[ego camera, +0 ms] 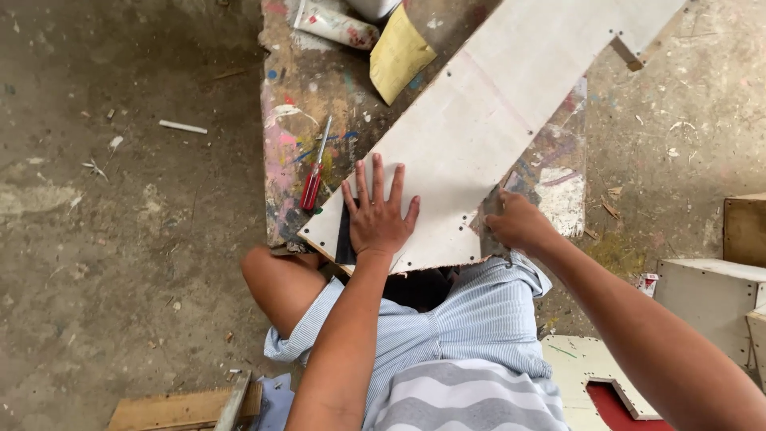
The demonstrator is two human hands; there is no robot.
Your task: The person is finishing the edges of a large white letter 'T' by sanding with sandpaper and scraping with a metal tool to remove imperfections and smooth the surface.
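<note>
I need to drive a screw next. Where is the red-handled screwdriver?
In the head view, the screwdriver lies on the paint-stained workbench, just left of the white board and beyond the left hand.

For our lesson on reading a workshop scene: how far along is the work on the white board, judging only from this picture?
Done: the white board already lies on the paint-stained bench, with small holes along its edges. In hand: the left hand presses it flat, and the right hand grips its near edge; what it holds is hidden. Left: the red-handled screwdriver lies untouched beside the board, and the holes that show look empty.
</note>
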